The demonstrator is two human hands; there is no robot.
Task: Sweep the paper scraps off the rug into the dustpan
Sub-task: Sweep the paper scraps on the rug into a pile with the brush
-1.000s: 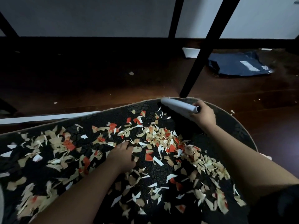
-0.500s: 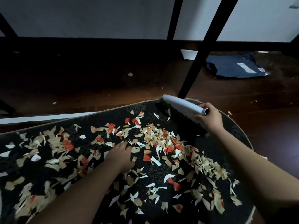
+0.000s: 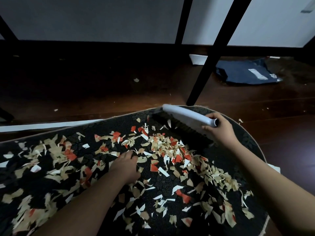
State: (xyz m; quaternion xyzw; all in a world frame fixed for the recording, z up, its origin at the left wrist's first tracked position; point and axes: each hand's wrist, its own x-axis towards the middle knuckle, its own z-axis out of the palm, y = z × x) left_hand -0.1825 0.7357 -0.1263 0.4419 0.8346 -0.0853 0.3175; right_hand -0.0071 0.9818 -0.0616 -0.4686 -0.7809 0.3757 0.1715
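R hand (image 3: pixel 219 132) gripped brush (image 3: pixel 187 119), mid-sweep; L hand (image 3: pixel 125 165) pressed rug (image 3: pixel 238 138) (finger pose unclear). Next: drag scraps (image 3: pixel 163 147) inward.

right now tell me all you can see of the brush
The brush has a pale, smooth back that looks like plastic, long and rounded, narrowing to a handle with a dark end. Dark bristles hang under it and meet the rug near its far edge, next to the scraps. It lies slantwise, tip far and left. The right hand grips the handle.
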